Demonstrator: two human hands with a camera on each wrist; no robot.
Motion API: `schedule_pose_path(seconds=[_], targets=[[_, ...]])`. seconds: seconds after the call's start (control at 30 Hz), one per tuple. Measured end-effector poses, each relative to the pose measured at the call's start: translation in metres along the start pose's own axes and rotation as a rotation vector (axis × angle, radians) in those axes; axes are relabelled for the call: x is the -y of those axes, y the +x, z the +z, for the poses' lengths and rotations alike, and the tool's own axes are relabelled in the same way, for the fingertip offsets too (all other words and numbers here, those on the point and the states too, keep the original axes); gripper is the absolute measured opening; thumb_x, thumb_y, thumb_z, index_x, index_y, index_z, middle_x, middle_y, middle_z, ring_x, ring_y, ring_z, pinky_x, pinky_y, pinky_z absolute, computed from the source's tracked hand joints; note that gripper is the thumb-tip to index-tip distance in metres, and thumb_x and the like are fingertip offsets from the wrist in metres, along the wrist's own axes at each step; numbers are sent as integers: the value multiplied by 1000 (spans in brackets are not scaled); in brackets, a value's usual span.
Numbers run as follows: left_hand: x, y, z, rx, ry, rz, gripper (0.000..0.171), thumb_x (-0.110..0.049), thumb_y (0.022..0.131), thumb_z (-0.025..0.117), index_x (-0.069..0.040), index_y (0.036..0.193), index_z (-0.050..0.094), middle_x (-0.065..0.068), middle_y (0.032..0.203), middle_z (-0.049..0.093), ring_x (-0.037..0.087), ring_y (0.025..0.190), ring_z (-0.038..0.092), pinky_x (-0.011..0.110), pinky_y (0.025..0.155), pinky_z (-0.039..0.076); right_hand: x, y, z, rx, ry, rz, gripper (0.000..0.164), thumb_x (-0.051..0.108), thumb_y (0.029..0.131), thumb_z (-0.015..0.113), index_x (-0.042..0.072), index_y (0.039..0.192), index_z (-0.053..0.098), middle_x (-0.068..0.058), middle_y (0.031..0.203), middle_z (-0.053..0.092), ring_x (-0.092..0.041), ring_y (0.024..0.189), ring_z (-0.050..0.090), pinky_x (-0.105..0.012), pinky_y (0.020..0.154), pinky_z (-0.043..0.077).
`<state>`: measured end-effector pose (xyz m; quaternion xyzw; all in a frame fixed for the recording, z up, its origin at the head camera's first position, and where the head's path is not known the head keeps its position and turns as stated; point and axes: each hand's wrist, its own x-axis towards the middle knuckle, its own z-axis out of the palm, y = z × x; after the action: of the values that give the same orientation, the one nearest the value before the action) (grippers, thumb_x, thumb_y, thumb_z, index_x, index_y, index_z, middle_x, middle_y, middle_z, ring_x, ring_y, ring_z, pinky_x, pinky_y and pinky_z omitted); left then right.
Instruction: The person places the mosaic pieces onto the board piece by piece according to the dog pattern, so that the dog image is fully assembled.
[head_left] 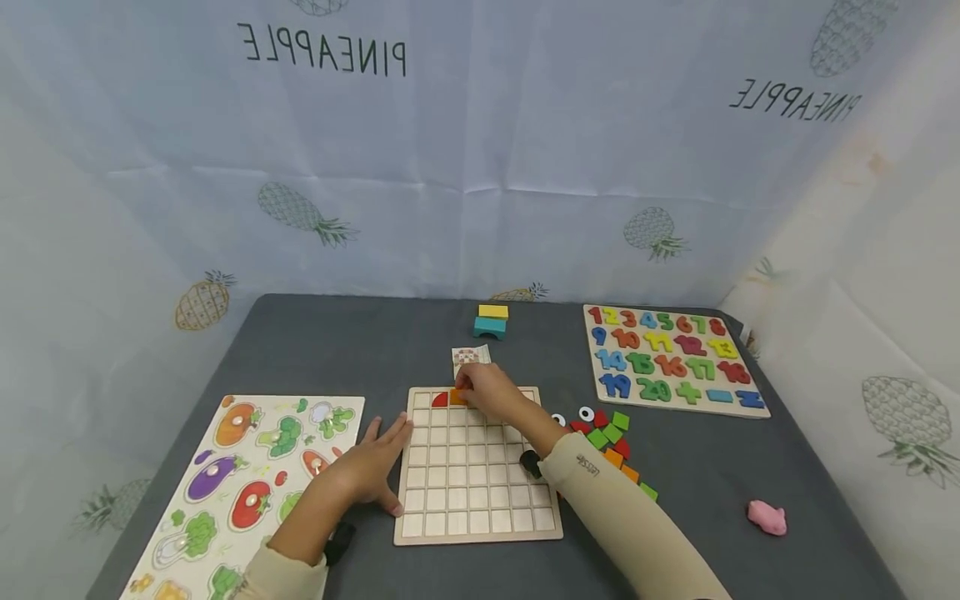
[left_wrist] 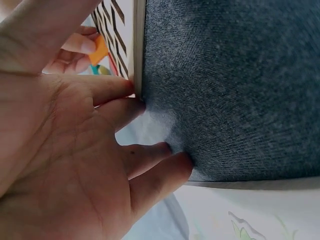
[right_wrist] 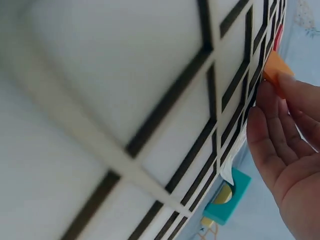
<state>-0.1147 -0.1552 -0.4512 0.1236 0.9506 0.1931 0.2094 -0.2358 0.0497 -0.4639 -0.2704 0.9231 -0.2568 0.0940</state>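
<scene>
A wooden grid board (head_left: 457,479) lies on the dark table, with a red quarter-round piece (head_left: 440,400) in its far row. My right hand (head_left: 487,392) pinches an orange square tile (head_left: 456,397) between thumb and finger, at the far row beside the red piece. The tile (right_wrist: 276,70) looks tilted against the grid in the right wrist view. At the board's left edge my left hand (head_left: 375,467) rests with fingers spread. Its fingertips (left_wrist: 131,89) touch the board's side in the left wrist view, and other fingers reach down to the table.
Loose green tiles (head_left: 612,433), red and orange pieces and white rings (head_left: 587,413) lie right of the board. Behind it are a small picture card (head_left: 471,355) and a teal block (head_left: 490,327). A vegetable puzzle (head_left: 251,467), a number puzzle (head_left: 675,367) and a pink pig (head_left: 767,517) flank it.
</scene>
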Motion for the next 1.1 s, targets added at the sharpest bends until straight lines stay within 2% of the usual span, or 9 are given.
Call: schedule_pose_path(seconds=[0.17,0.37,0.6,0.67,0.73,0.83,0.93,1.03,1.1], targets=[[-1,2,-2,11,-3,-16,119,-28,46,89,-9,144,24,10,151,14,42,135,6,59,86,37,2,3,-1,30,-72,-14,3,14,84,64,12,84,62,5,76,58,-8,67,52,-24,63,43],[-3,3,-6,23,-13,-32,119,-28,47,89,-10,144,23,13,151,11,41,136,4,59,84,38,6,2,-3,21,-235,-34,6,19,84,64,14,87,67,4,84,63,-11,78,57,-26,70,46],[0,6,-2,33,-32,-51,120,-28,45,89,-9,143,24,14,151,12,42,136,3,62,89,32,11,-8,3,-52,-582,-207,12,16,84,63,21,90,72,5,89,65,-12,83,59,-24,72,48],[1,7,1,39,-43,-45,120,-28,45,89,-8,143,23,14,151,11,42,136,3,63,90,31,11,-13,3,-38,-658,-237,13,15,85,62,22,90,72,5,93,65,-13,85,57,-26,73,47],[2,8,4,41,-46,-37,120,-28,45,89,-8,144,23,15,151,11,43,135,3,63,91,30,11,-19,2,14,-686,-247,16,15,87,60,24,95,71,6,103,63,-15,91,55,-29,75,45],[5,7,7,38,-47,-29,121,-28,45,89,-8,144,22,15,150,12,43,135,3,63,90,30,7,-26,-2,121,-568,-230,23,16,91,54,23,109,65,3,121,57,-18,107,52,-34,83,44],[7,5,7,32,-41,-18,121,-29,45,89,-8,144,22,16,150,12,45,134,3,63,88,32,-3,-33,-12,177,-306,-186,27,16,92,52,17,118,60,-2,131,49,-21,120,46,-38,94,40],[8,4,3,26,-39,-4,122,-29,45,89,-8,144,22,17,150,11,46,134,3,62,87,33,-20,-43,-28,132,-139,-127,27,15,90,55,13,117,60,-4,127,53,-20,119,48,-37,95,39],[7,5,0,21,-34,9,121,-29,45,89,-7,144,22,18,150,11,46,134,3,62,87,34,-33,-52,-40,78,-119,-57,25,14,90,56,12,114,62,-2,118,58,-17,110,53,-35,91,42]])
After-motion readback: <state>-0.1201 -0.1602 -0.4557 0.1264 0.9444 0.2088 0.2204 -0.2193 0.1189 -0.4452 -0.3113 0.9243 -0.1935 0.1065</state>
